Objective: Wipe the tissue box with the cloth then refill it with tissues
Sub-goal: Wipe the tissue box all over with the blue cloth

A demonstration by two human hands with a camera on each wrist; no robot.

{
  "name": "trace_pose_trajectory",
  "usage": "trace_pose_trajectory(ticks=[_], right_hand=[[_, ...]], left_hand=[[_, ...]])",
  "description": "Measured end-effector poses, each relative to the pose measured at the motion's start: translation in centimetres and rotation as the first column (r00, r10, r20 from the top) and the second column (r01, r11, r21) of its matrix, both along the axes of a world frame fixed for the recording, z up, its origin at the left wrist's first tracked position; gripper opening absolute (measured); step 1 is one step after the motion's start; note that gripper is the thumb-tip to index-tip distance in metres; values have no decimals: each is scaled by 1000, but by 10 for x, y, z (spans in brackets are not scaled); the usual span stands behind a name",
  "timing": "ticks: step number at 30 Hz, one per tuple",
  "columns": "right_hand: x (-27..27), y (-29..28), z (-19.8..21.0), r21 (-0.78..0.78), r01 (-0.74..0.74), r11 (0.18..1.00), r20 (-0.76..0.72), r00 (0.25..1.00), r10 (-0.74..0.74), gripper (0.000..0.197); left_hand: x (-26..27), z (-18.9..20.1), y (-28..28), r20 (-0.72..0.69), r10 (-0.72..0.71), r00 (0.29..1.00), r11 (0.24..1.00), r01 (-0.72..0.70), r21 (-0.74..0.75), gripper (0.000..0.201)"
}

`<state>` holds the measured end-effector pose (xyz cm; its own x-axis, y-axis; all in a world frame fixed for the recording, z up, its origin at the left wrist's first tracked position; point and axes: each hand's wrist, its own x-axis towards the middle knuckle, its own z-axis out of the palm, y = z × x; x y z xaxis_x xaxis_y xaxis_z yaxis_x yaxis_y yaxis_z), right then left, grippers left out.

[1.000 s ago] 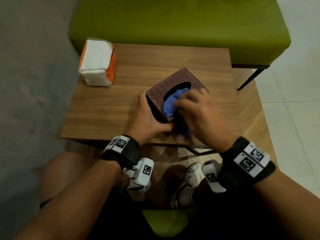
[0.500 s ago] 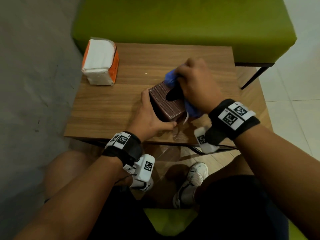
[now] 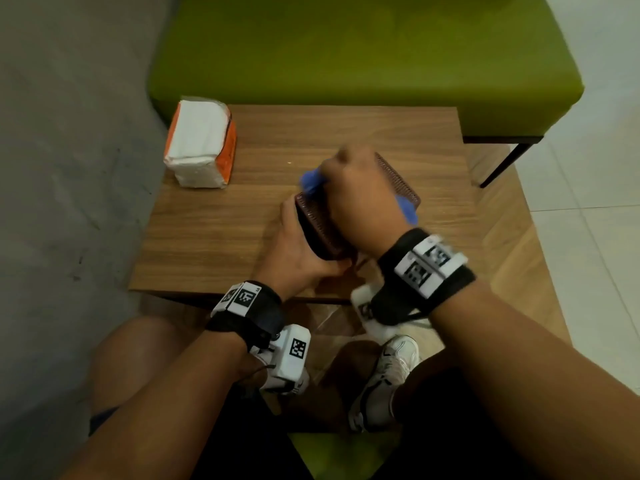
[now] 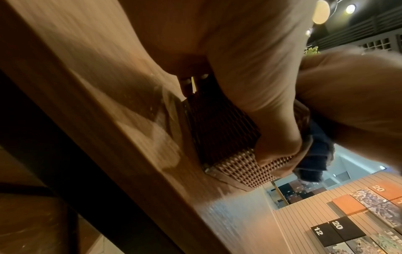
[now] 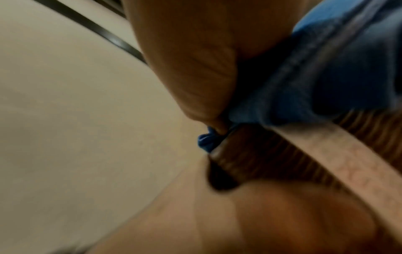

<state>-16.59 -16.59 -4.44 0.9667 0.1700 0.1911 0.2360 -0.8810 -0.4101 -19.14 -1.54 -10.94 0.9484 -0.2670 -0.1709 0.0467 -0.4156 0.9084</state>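
A dark brown woven tissue box (image 3: 320, 233) (image 4: 219, 130) stands on the wooden table (image 3: 214, 230), near its front edge. My left hand (image 3: 294, 247) grips the box's near left corner, thumb on its front side. My right hand (image 3: 360, 192) lies over the box top and clutches a bunched blue cloth (image 3: 310, 180) (image 5: 326, 82) against it. Bits of the cloth stick out at the far left and at the right (image 3: 407, 209) of that hand. The box opening is hidden under the hand. A wrapped tissue pack (image 3: 201, 147), white with orange sides, lies at the table's far left corner.
A green upholstered bench (image 3: 363, 53) stands right behind the table, its black leg (image 3: 502, 164) at the right. A grey wall (image 3: 69, 168) runs along the left. My knees and a white shoe (image 3: 384, 379) are below the front edge.
The right hand with the cloth swept from the box's near side to its far edge, then back over the top toward the left. The left hand kept hold of the box.
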Motion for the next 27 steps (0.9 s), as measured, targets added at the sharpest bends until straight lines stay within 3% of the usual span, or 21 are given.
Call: trace_pose_trajectory(ticks=[2, 3, 7, 11, 14, 19, 20, 22, 24, 25, 27], right_hand=[[-14, 8, -4, -50, -185, 982, -5, 983, 185, 20], [-11, -4, -3, -74, -165, 984, -1, 986, 166, 21], [14, -57, 7, -39, 212, 977, 23, 977, -211, 18], [-28, -51, 6, -122, 165, 979, 62, 986, -158, 17], [-52, -67, -2, -58, 142, 988, 63, 988, -138, 15], [-43, -69, -14, 197, 406, 892, 123, 893, -434, 16], [-54, -59, -13, 198, 363, 911, 137, 910, -392, 16], [-83, -41, -10, 125, 137, 983, 121, 981, -152, 20], [-99, -42, -12, 24, -37, 999, 81, 996, 35, 23], [-96, -50, -14, 12, -16, 1000, 97, 995, 15, 22], [-80, -73, -19, 130, 205, 970, 156, 962, -224, 19]], left_hand=[[0, -3, -2, 33, 3, 999, 1000, -3, 10, 122], [0, -5, -1, 45, 6, 999, 1000, -7, 24, 123], [-1, -6, 6, 42, -10, 999, 998, 7, 62, 128], [0, -6, 4, 48, -12, 999, 998, 9, 63, 129], [1, -5, 4, 35, -19, 999, 998, 17, 59, 128], [-1, -3, 2, 34, -27, 999, 998, 25, 62, 128], [-1, -2, 3, 35, -28, 999, 998, 26, 63, 129], [-1, -3, 5, 17, -35, 999, 998, 35, 44, 130], [-2, -3, 6, 7, -43, 999, 999, 43, 31, 132], [-2, -3, 5, 8, -40, 999, 999, 40, 35, 131], [-4, -5, 4, 27, -34, 999, 999, 33, 44, 127]])
